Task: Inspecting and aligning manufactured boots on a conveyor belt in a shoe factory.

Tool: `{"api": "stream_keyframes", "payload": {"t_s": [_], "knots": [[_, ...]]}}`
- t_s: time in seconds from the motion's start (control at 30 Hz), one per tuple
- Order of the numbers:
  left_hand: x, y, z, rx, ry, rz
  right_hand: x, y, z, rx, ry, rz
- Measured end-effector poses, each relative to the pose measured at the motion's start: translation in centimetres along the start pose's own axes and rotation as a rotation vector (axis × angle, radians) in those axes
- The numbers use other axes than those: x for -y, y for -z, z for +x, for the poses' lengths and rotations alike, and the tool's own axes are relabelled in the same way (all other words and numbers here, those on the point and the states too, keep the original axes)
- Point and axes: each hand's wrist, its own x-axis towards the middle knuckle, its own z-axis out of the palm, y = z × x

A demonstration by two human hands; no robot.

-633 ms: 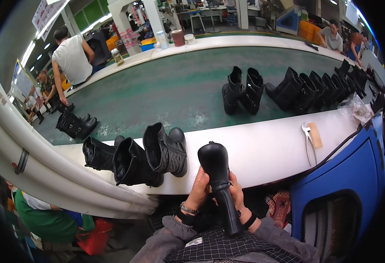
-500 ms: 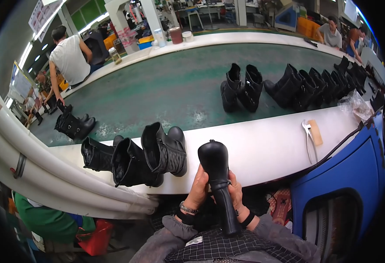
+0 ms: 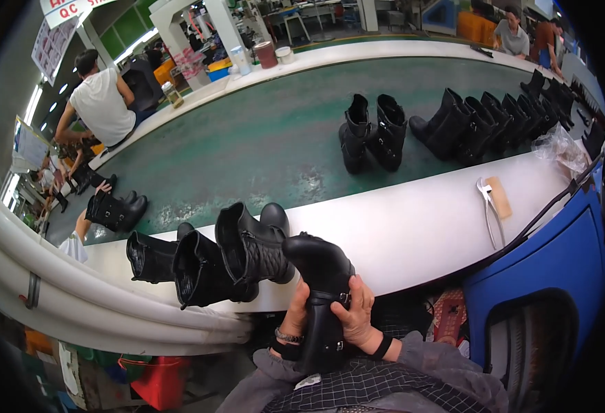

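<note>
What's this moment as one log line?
left hand: on black boot | right hand: on same boot | white bench: pliers right, other boots left

From head height, close above the white worktop (image 3: 412, 234)'s near edge, the lone fisheye view looks steeply down and forward, past the far edge across the green surface (image 3: 247, 151).

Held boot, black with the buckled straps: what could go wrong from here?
Its toe overlaps the nearest standing boot in this view; if they are close, a swing to the left might knock that boot over.

The metal bracelet on the left wrist appears close to the held boot and could scuff it.

If the left hand or right hand loosens, it might slip.
</note>
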Motion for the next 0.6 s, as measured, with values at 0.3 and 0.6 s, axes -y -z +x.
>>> {"api": "stream_keyframes", "payload": {"t_s": [0.3,0.6], "knots": [[-0.7,-0.4,0.6,0.035,0.003,0.026,-0.4,0.0,0.2,0.002,0.032,-0.033],[0.0,-0.6,0.7,-0.007,0.003,-0.052,-0.6,0.0,0.1,-0.034,0.013,0.014]]}}
